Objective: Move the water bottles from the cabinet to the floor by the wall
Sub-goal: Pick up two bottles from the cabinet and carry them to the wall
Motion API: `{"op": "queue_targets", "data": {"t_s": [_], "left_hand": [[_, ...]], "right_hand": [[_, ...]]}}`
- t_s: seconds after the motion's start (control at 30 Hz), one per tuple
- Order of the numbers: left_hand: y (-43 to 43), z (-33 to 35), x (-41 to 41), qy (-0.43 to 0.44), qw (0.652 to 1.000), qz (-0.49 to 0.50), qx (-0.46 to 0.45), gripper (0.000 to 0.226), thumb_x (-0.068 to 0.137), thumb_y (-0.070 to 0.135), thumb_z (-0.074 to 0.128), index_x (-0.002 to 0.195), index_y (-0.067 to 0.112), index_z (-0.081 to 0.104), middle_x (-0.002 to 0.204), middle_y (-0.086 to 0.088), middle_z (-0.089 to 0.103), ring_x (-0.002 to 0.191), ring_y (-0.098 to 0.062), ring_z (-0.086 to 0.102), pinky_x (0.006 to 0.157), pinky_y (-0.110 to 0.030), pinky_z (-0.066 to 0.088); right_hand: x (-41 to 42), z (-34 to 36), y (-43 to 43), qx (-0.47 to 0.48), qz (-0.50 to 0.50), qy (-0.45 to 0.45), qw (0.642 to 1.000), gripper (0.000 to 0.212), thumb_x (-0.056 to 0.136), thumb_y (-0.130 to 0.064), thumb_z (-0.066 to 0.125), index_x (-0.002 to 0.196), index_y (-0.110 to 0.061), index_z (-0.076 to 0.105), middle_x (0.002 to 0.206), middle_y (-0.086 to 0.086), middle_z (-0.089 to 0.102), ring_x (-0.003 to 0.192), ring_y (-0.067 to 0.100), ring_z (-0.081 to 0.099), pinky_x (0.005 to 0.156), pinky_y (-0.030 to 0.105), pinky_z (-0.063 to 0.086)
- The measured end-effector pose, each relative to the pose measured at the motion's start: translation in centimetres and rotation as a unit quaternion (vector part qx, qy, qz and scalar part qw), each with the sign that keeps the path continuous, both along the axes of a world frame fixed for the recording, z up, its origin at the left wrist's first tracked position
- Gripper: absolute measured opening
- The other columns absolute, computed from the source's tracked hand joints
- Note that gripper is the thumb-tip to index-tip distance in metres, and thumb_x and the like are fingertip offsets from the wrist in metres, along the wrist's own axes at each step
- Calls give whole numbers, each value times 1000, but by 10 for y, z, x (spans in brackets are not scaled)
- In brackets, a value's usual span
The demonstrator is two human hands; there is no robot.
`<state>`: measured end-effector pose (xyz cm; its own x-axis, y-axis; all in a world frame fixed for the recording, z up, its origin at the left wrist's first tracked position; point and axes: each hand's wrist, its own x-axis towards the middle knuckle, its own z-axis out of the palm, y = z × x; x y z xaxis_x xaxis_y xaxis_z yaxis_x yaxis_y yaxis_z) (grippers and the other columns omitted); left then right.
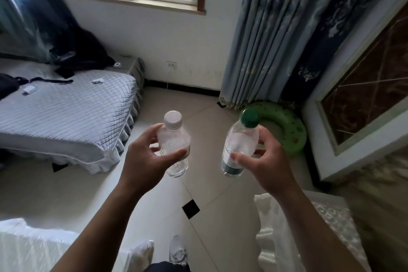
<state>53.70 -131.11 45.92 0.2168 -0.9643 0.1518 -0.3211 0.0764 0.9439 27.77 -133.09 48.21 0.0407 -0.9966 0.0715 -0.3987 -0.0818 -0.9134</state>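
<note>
My left hand (145, 161) grips a clear water bottle with a white cap (174, 137), held upright above the tiled floor. In my right hand (265, 161) is a second clear bottle with a green cap and a green label band (239, 141), tilted slightly to the right. Both bottles hang at mid-height in front of me, about a hand's width apart. The white wall (176, 46) under the window lies ahead, with bare floor (187, 99) along its dark skirting. No cabinet is identifiable in view.
A bed with a grey quilted cover (66, 108) fills the left. Blue curtains (276, 35) hang at the right, with a green inflatable ring (291, 130) on the floor below them. White lace-covered furniture (309, 227) stands at lower right. A wall socket (171, 64) sits low.
</note>
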Motion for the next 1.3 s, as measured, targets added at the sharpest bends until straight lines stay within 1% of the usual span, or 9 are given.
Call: {"op": "queue_targets", "data": {"t_s": [0.07,0.2,0.33,0.57,0.8,0.93,1.03,1.17,1.3], "left_hand": [[-33,-2,14,-5,1000,-7,1,77,54,50,84,123,25,62,108,9,71,99,-7,67,82,-30,56],[-92,1,36,-8,1000,-21,-3,74,55,50,83,122,26,62,106,12,71,97,-5,67,82,-27,56],[-142,6,48,-10,1000,-26,-4,74,54,50,82,121,26,63,103,11,72,92,-6,68,80,-25,56],[-233,0,55,-6,999,-31,16,71,55,49,83,119,27,63,102,9,73,94,-10,69,84,-37,58],[-340,-6,44,-20,1000,-5,21,74,54,52,84,120,28,62,103,9,72,95,-7,69,83,-29,57],[-406,-5,34,-14,999,11,26,75,54,51,86,121,28,61,104,7,73,95,-10,70,85,-36,58],[-451,1,24,-13,999,19,25,74,53,51,85,120,29,61,103,9,73,94,-8,70,84,-35,58],[-500,7,16,-13,999,20,29,71,55,49,85,119,30,61,102,8,73,95,-9,70,86,-39,58],[-549,9,19,-14,999,20,37,74,55,49,85,121,28,61,103,8,73,97,-10,70,87,-42,57]], "right_hand": [[14,-3,-30,7,-4,-3,1000,67,59,-35,79,122,-33,58,110,-11,67,92,-2,62,65,9,47],[38,-2,-81,9,-18,-4,1000,66,59,-36,79,122,-33,57,109,-10,67,93,5,65,69,19,52],[51,0,-126,11,-25,-9,1000,61,60,-35,79,118,-33,59,107,-10,67,92,6,66,72,23,54],[59,-10,-220,15,-30,-19,999,59,59,-32,80,115,-29,61,105,-11,68,90,5,66,73,25,56],[49,-22,-347,16,-4,-22,1000,61,59,-35,81,117,-29,61,104,-13,67,88,7,66,72,27,58],[39,-23,-421,20,16,-26,999,60,60,-33,84,116,-33,60,104,-14,68,90,5,66,74,30,58],[33,-19,-471,23,22,-38,999,59,58,-31,83,113,-31,62,98,-13,70,86,4,67,73,29,56],[29,-13,-525,28,37,-46,998,57,58,-29,83,112,-30,63,97,-9,71,87,11,69,77,38,59],[28,-10,-574,29,39,-54,997,57,58,-28,83,111,-30,63,96,-7,72,85,12,69,76,39,60]]}}
